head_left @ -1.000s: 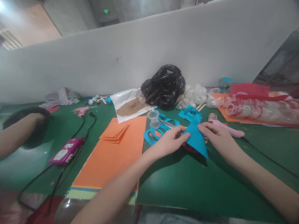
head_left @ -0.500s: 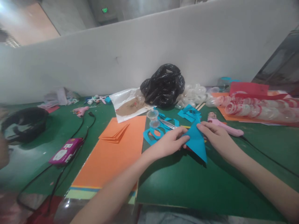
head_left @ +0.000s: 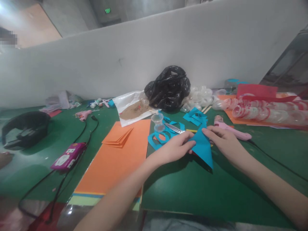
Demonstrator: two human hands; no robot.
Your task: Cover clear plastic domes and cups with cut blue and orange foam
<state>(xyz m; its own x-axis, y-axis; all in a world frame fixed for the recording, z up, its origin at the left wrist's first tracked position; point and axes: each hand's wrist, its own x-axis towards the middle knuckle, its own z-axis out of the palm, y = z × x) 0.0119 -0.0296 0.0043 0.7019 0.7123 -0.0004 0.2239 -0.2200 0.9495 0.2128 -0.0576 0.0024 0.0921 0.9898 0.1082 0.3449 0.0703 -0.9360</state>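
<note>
Between my two hands is a folded piece of blue paper [head_left: 203, 146], its pointed corner hanging down to the right. My left hand [head_left: 179, 144] pinches its left edge between thumb and fingers. On the upper right edge, my right hand [head_left: 220, 138] grips it, the fingers partly hidden behind the paper. Scissors [head_left: 174, 128] lie just beyond my left hand, among blue paper cut-outs [head_left: 154, 141]. More blue scraps [head_left: 193, 116] lie behind the held paper. A clear plastic cup [head_left: 157, 118] stands beside the cut-outs.
Orange paper sheets [head_left: 113, 170] lie left, with folded orange pieces [head_left: 117, 138] on top. A pink glue gun [head_left: 231, 128] is at right, its cord trailing. Behind are a black plastic bag [head_left: 169, 88] and stacked clear cups [head_left: 267, 114]. A purple box [head_left: 68, 156] and cables lie left.
My hands and the blue paper have hardly moved. At the far left edge, another person's hand has shifted lower, beside the black object.
</note>
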